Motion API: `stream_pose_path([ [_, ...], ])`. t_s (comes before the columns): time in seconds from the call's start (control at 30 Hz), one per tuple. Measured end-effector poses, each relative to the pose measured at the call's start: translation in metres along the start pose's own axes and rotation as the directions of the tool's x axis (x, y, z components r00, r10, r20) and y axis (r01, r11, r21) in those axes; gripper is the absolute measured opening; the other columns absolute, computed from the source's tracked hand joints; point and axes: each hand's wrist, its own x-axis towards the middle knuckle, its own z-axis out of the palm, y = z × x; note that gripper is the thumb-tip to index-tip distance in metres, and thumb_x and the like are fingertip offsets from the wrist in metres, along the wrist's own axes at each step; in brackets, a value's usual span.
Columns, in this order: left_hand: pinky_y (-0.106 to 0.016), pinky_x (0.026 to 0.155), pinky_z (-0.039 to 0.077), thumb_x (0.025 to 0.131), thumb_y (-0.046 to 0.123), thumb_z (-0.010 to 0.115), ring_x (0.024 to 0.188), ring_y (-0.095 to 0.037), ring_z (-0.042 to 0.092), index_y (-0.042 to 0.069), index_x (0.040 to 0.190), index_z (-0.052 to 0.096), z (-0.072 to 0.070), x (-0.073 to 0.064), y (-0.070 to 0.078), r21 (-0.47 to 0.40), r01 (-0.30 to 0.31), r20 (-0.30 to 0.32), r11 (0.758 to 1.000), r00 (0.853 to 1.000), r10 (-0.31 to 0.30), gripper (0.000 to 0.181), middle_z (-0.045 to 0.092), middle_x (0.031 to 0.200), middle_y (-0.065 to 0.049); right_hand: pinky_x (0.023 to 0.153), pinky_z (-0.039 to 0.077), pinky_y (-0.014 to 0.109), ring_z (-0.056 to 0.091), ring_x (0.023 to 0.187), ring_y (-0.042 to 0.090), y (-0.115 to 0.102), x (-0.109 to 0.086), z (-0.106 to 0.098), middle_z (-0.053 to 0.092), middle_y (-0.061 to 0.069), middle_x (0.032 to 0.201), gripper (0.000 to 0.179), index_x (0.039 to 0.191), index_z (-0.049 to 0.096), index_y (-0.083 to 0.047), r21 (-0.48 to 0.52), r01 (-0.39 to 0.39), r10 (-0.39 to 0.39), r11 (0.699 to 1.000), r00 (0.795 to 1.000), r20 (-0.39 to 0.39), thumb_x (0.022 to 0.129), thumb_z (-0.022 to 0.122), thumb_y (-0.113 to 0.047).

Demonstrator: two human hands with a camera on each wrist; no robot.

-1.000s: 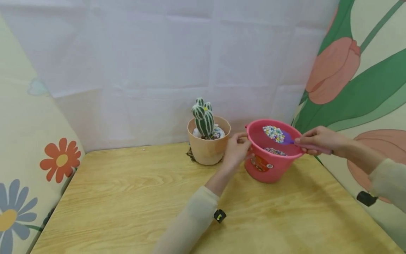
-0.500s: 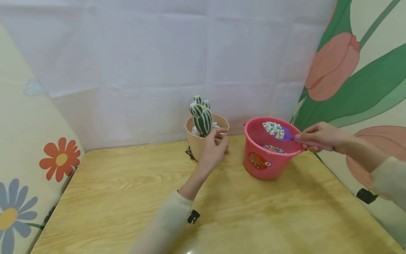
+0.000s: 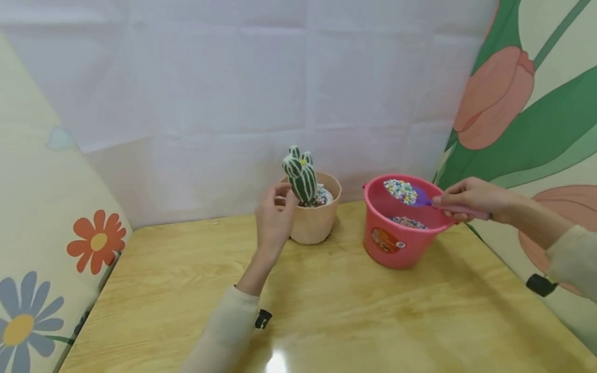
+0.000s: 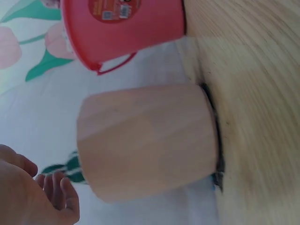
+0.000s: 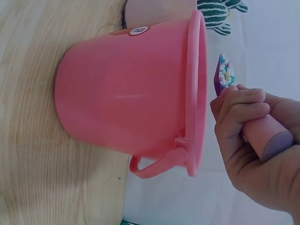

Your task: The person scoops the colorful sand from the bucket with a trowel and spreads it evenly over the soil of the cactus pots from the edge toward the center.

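Observation:
My right hand (image 3: 478, 199) grips the pink handle of a toy trowel (image 3: 423, 197) with a purple blade. A heap of small multicoloured pebbles (image 3: 400, 191) lies on the blade, which is over the mouth of a pink bucket (image 3: 415, 248). More of these pebbles (image 3: 408, 223) show inside the bucket. My left hand (image 3: 275, 220) is at the left side of a peach plant pot (image 3: 314, 226), fingers loosely bent and nothing held. In that pot stands a striped green-and-white cactus (image 3: 303, 184), with white and coloured pebbles (image 3: 323, 195) beside it.
Pot and bucket stand side by side on a wooden table (image 3: 186, 290), near its back edge. Behind them hangs a white cloth (image 3: 224, 93). The bucket's handle (image 5: 161, 164) hangs down its side. Flower-patterned panels rise at left and right.
My left hand has let go of the bucket's rim and moved left, across the front of the pot to its left side. The right hand keeps the loaded trowel over the bucket.

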Motion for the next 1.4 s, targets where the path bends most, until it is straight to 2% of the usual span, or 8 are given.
stream_pose_path([
  [0.13, -0.035, 0.075, 0.055, 0.100, 0.011, 0.060, 0.089, -0.024, 0.062, 0.000, 0.121, 0.065, -0.001, 0.005, -0.022, -0.005, 0.008, -0.105, 1.000, 0.994, -0.009, 0.024, 0.063, 0.107, -0.010, 0.058, 0.056, 0.031, 0.054, 0.056, 0.016, -0.003, 0.003, 0.004, 0.061, 0.015, 0.073, 0.049, 0.103, 0.066, 0.012, -0.001, 0.006, -0.006, 1.000, 1.000, -0.003, 0.101, 0.066, -0.037],
  [0.23, -0.036, 0.079, 0.054, 0.102, 0.016, 0.059, 0.094, -0.026, 0.061, 0.001, 0.127, 0.062, -0.002, 0.008, -0.037, -0.014, 0.050, -0.134, 0.999, 0.990, -0.052, 0.029, 0.060, 0.112, -0.013, 0.060, 0.057, 0.036, 0.051, 0.054, 0.017, -0.007, 0.004, 0.005, 0.058, 0.013, 0.068, 0.051, 0.098, 0.064, 0.013, -0.006, 0.016, -0.016, 1.000, 1.000, -0.007, 0.101, 0.065, -0.038],
  [0.33, -0.040, 0.086, 0.052, 0.104, 0.027, 0.058, 0.104, -0.028, 0.057, 0.003, 0.137, 0.057, -0.002, 0.011, -0.051, -0.014, 0.117, -0.084, 0.993, 0.989, -0.118, 0.041, 0.057, 0.123, -0.017, 0.058, 0.055, 0.037, 0.046, 0.051, 0.016, -0.011, 0.005, 0.006, 0.054, 0.011, 0.064, 0.053, 0.095, 0.062, 0.013, -0.013, 0.024, -0.024, 1.000, 1.000, -0.006, 0.101, 0.064, -0.039],
  [0.47, -0.047, 0.096, 0.049, 0.104, 0.041, 0.056, 0.121, -0.031, 0.050, 0.010, 0.150, 0.047, -0.004, 0.013, -0.062, -0.020, 0.200, 0.043, 0.980, 0.979, -0.199, 0.057, 0.048, 0.143, -0.015, 0.053, 0.048, 0.034, 0.042, 0.049, 0.015, -0.019, 0.009, 0.009, 0.053, 0.009, 0.063, 0.052, 0.095, 0.064, 0.012, -0.031, 0.042, -0.042, 0.999, 0.999, 0.000, 0.102, 0.063, -0.040],
  [0.73, -0.049, 0.104, 0.045, 0.102, 0.037, 0.061, 0.134, -0.033, 0.044, 0.011, 0.158, 0.037, 0.001, 0.010, -0.069, -0.089, 0.240, 0.149, 0.967, 0.963, -0.226, 0.066, 0.040, 0.157, -0.008, 0.048, 0.040, 0.027, 0.045, 0.049, 0.012, -0.040, 0.024, 0.025, 0.062, 0.011, 0.072, 0.053, 0.103, 0.070, 0.009, -0.025, 0.026, -0.027, 0.999, 0.999, -0.033, 0.098, 0.067, -0.044],
  [0.93, -0.049, 0.102, 0.047, 0.100, 0.032, 0.065, 0.132, -0.035, 0.045, 0.013, 0.159, 0.035, 0.004, 0.007, -0.073, -0.125, 0.290, 0.161, 0.949, 0.950, -0.269, 0.069, 0.039, 0.158, -0.009, 0.048, 0.040, 0.024, 0.047, 0.052, 0.010, -0.055, 0.042, 0.039, 0.062, 0.011, 0.074, 0.054, 0.105, 0.069, 0.010, -0.020, 0.023, -0.023, 1.000, 1.000, -0.016, 0.098, 0.067, -0.044],
  [1.27, -0.051, 0.101, 0.048, 0.099, 0.033, 0.066, 0.130, -0.034, 0.048, 0.013, 0.158, 0.037, 0.005, 0.005, -0.074, -0.123, 0.301, 0.148, 0.946, 0.948, -0.282, 0.069, 0.043, 0.156, -0.008, 0.052, 0.045, 0.020, 0.058, 0.061, 0.011, -0.080, 0.074, 0.060, 0.069, 0.016, 0.089, 0.045, 0.123, 0.067, 0.006, -0.044, 0.016, -0.015, 0.999, 1.000, 0.019, 0.101, 0.066, -0.033],
  [1.4, -0.050, 0.100, 0.048, 0.098, 0.033, 0.066, 0.129, -0.033, 0.049, 0.013, 0.158, 0.038, 0.004, 0.006, -0.075, -0.131, 0.293, 0.143, 0.947, 0.951, -0.274, 0.069, 0.043, 0.155, -0.009, 0.050, 0.046, 0.020, 0.060, 0.060, 0.011, -0.088, 0.084, 0.069, 0.070, 0.017, 0.090, 0.042, 0.122, 0.068, 0.005, -0.070, 0.015, -0.013, 0.997, 1.000, 0.019, 0.102, 0.065, -0.031],
])
